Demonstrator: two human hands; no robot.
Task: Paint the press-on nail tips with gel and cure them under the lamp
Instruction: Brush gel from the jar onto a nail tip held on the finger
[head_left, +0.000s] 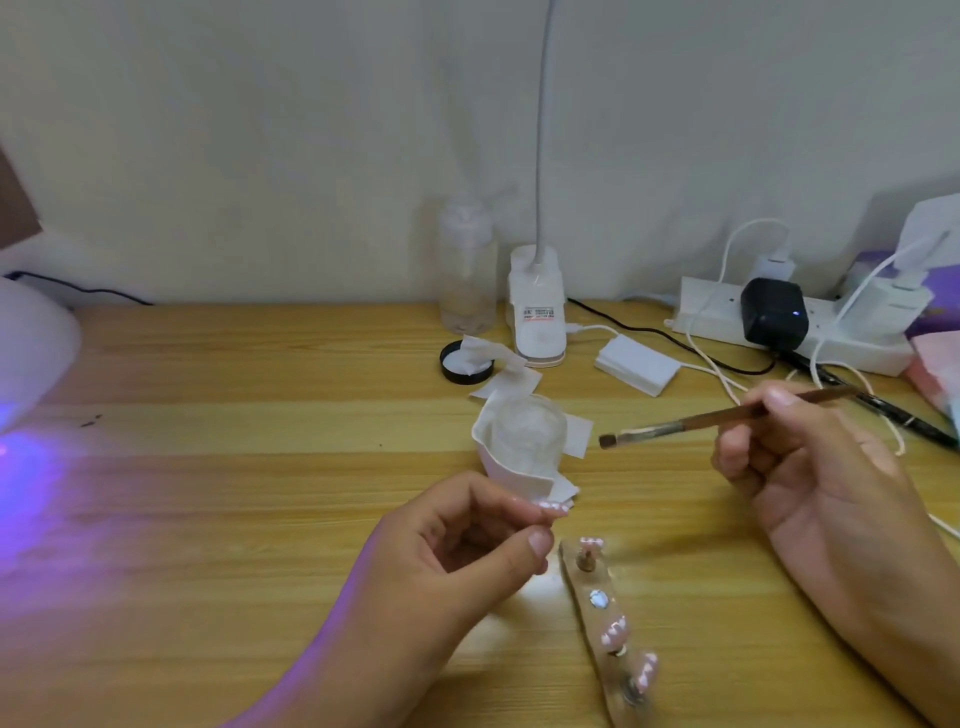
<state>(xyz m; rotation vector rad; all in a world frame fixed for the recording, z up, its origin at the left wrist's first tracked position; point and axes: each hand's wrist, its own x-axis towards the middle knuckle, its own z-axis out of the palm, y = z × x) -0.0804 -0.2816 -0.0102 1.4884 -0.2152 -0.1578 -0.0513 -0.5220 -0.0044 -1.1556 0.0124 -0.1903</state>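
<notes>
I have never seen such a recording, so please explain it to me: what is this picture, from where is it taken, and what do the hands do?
There is no machine here: a person works with two bare hands. The one picture comes from a camera worn on the head, which looks forward and down at a wooden table. The left hand pinches a small nail tip between thumb and forefinger. The right hand holds a brush, with its bristles in the air, pointing left. On the table lie a holder carrying more tips, a clear jar among white wipes, a black lid, a bottle and a power strip. At the left edge a white lamp glows purple.
</notes>
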